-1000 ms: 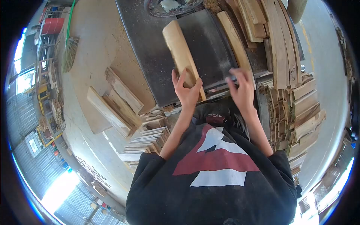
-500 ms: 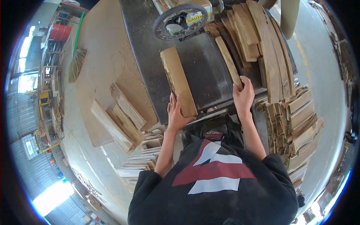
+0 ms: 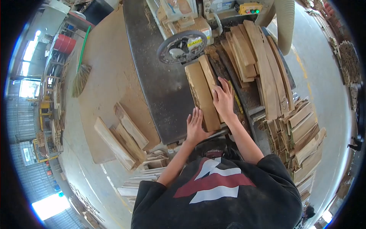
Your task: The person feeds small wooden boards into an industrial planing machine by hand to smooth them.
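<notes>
My left hand (image 3: 196, 126) presses flat, fingers straight, at the 6 o'clock end of the board (image 3: 200, 93). My right hand (image 3: 223, 100) rests spread open on its 3 o'clock edge, gripping nothing.

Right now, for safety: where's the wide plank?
Head view, centre: wide plank on the machine table, between left hand and right hand, far end at the round guard.
</notes>
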The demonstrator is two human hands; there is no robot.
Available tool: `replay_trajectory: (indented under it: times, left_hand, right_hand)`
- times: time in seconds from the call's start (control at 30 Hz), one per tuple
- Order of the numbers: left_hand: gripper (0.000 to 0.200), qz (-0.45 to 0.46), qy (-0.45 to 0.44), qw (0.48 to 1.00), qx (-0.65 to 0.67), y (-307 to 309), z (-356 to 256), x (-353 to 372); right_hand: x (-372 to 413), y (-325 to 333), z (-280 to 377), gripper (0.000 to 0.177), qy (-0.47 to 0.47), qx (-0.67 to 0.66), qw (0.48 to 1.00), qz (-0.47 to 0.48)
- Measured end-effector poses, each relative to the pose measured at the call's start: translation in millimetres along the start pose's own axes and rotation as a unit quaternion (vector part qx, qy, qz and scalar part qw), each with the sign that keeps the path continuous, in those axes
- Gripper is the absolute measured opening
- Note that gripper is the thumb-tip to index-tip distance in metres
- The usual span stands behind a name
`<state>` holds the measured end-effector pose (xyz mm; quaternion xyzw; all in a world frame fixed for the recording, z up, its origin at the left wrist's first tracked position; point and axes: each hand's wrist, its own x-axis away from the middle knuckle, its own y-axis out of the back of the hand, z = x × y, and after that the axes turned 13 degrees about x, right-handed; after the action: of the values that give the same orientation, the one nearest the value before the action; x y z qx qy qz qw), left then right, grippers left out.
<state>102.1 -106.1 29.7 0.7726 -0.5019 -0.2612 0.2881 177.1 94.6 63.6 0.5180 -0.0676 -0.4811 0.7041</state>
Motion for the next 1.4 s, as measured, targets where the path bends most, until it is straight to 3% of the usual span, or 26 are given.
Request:
replay_trajectory:
  times: [0.13, 0.27, 0.3, 0.37, 0.5, 0.67, 0.83, 0.93, 0.97, 1.03, 1.1, 1.2, 1.23, 1.3, 1.37, 1.4]
  left_hand:
    - [0.124, -0.036, -0.016, 0.999, 0.012, -18.8, -4.9, -21.5]
    - [0.125, -0.023, -0.019, 0.999, 0.021, -24.1, -0.8, -49.9]
    - [0.126, 0.000, -0.014, 1.000, 0.017, -25.2, 1.9, -53.0]
    - [0.127, -0.012, -0.021, 0.999, 0.023, -26.1, 3.6, -49.7]
    - [0.127, 0.008, -0.019, 1.000, -0.013, -14.0, -12.6, -56.7]
    - [0.125, 0.050, -0.038, 0.998, 0.000, -18.3, -12.3, -74.1]
    - [0.120, 0.079, -0.035, 0.995, -0.044, 8.5, -1.5, -62.9]
    - [0.116, 0.074, -0.037, 0.996, -0.032, 32.9, 9.3, -45.7]
    - [0.115, 0.080, -0.030, 0.996, -0.027, 40.2, 11.0, -38.5]
    - [0.110, 0.067, -0.040, 0.997, -0.025, 47.5, 13.9, -21.9]
    - [0.110, 0.063, -0.017, 0.998, -0.009, 49.5, 16.9, -5.5]
    - [0.101, 0.028, -0.029, 0.999, 0.009, 36.8, 20.5, 6.1]
    - [0.096, 0.006, -0.043, 0.999, 0.018, 33.3, 17.4, 3.8]
    - [0.089, -0.022, -0.052, 0.998, 0.007, 20.1, 7.9, 0.6]
    - [0.081, 0.004, -0.060, 0.998, 0.030, 3.6, 2.1, -5.8]
    - [0.081, -0.008, -0.066, 0.997, 0.025, -3.4, -4.9, -7.2]
  right_hand:
    - [6.7, 13.6, -16.1, 0.033, 0.070, 0.107, 0.989, 0.078]
    - [4.6, -0.1, -18.8, 0.040, 0.052, 0.162, 0.978, 0.120]
    - [3.6, 0.0, -16.6, 0.040, 0.056, 0.163, 0.977, 0.122]
    - [1.2, 0.6, -13.6, 0.040, -0.058, -0.002, 0.991, 0.118]
    - [2.6, -6.7, -19.7, 0.040, -0.081, 0.030, 0.995, 0.054]
    - [3.2, 0.8, -16.2, 0.050, 0.034, 0.143, 0.988, 0.055]
    - [9.2, 11.7, -13.2, 0.058, 0.111, 0.142, 0.976, 0.123]
    - [10.4, 13.9, -8.7, 0.064, 0.265, 0.004, 0.937, 0.225]
    - [11.2, 11.9, -8.9, 0.064, 0.268, 0.003, 0.937, 0.222]
    - [10.9, 6.8, -9.3, 0.060, 0.220, -0.220, 0.920, 0.239]
    - [12.4, 7.2, -4.8, 0.056, 0.260, -0.211, 0.921, 0.201]
    - [12.0, 13.9, 3.4, 0.045, 0.155, -0.262, 0.938, 0.166]
    - [8.2, 13.6, 1.6, 0.045, 0.165, -0.265, 0.936, 0.162]
    - [-3.9, 17.7, -9.7, 0.041, 0.203, 0.013, 0.976, 0.082]
    - [-6.2, 12.0, -22.5, 0.041, 0.195, 0.043, 0.977, 0.077]
    - [-4.8, 9.9, -27.1, 0.041, 0.125, 0.059, 0.988, 0.075]
